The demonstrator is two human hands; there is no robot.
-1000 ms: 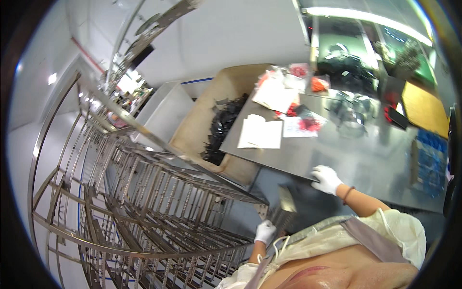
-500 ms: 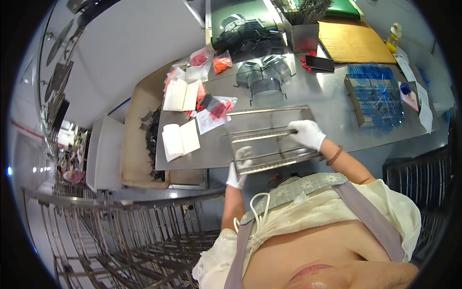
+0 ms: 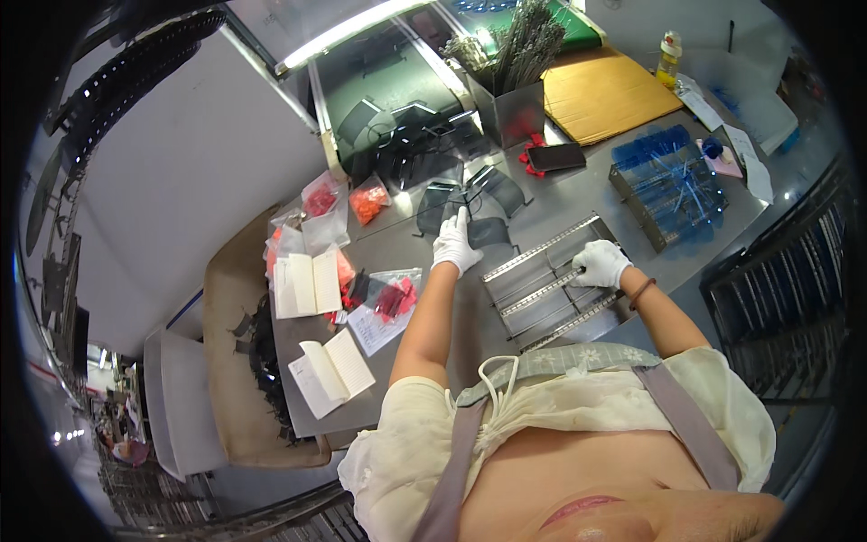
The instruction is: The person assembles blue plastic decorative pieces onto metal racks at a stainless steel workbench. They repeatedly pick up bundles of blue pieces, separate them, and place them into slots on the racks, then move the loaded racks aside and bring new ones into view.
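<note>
Head view: right hand (image 3: 603, 265) curled round rack (image 3: 539, 291) at table (image 3: 578, 194) edge; left hand (image 3: 458, 244) half spread, seemingly empty, at dark sheets (image 3: 492, 232), contact unclear. Best: rack steady, sheets touched lightly.

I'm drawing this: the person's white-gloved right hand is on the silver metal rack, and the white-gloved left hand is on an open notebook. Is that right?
Only the left hand is wrong: the head view shows it at the dark, see-through curved plastic sheets. The right hand is on the rack.
</note>
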